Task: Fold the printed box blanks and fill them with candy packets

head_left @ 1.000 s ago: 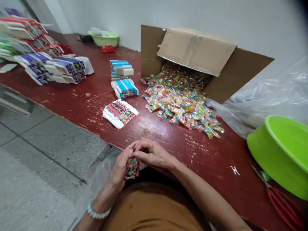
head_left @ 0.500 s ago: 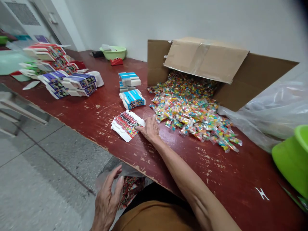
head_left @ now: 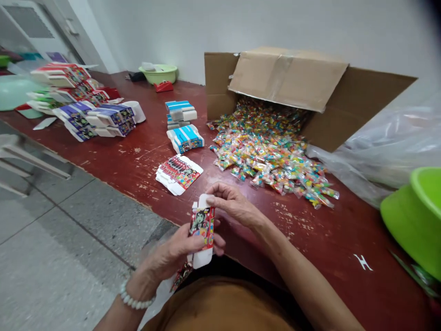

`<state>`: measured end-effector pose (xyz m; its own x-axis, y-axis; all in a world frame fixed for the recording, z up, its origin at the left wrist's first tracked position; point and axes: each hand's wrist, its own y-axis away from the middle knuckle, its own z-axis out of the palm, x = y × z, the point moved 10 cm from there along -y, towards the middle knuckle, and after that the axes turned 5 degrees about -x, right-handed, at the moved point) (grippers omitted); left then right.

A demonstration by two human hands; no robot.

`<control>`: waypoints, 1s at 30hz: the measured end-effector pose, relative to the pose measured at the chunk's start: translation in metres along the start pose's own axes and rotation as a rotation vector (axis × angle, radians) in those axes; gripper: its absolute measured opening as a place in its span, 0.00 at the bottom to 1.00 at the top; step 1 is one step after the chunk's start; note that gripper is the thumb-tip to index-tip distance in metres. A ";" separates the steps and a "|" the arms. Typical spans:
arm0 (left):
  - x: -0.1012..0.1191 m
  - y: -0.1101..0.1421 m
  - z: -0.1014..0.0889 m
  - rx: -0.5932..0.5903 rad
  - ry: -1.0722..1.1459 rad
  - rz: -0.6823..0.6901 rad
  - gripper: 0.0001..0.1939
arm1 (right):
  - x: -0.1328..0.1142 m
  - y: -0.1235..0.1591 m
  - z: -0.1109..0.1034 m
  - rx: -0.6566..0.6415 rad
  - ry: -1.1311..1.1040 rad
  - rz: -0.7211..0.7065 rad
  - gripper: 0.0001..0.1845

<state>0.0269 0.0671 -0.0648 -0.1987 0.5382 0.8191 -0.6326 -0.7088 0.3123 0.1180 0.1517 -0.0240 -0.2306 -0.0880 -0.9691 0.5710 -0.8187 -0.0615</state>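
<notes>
A small red printed candy box is between my hands above the table's front edge, its white end flaps sticking out at top and bottom. My left hand wraps round its body, thumb across the front. At the top flap, my right hand pinches the white card between thumb and fingers. Just beyond lies a fanned stack of flat red cartons. Many clear packets of colourful candy spill out of a cardboard box lying on its side.
Bundles of blue cartons stand behind the fanned stack; purple bundles and red bundles are at left. A green basin is at right, with plastic sheeting behind it. A stool stands beyond the table's left edge.
My right hand has come back from the fanned stack with one carton, now opened into a box shape. My left hand has risen from below the table edge and closed round it.
</notes>
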 end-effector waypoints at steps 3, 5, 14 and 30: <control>-0.019 -0.004 0.021 -0.093 0.126 -0.018 0.26 | -0.003 0.007 0.008 -0.022 -0.019 -0.025 0.18; -0.021 -0.004 0.022 -0.059 0.130 0.011 0.23 | -0.007 0.009 0.011 -0.025 -0.049 -0.044 0.19; -0.006 0.007 -0.003 0.268 -0.006 0.090 0.18 | 0.003 0.025 0.033 -0.025 -0.241 0.070 0.28; 0.032 0.042 -0.016 0.726 -0.191 0.498 0.38 | 0.012 0.043 0.008 0.388 0.039 0.026 0.19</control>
<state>-0.0177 0.0618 -0.0336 -0.1548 0.0525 0.9865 0.1356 -0.9880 0.0739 0.1336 0.1112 -0.0361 -0.1857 -0.0960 -0.9779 0.2342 -0.9709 0.0508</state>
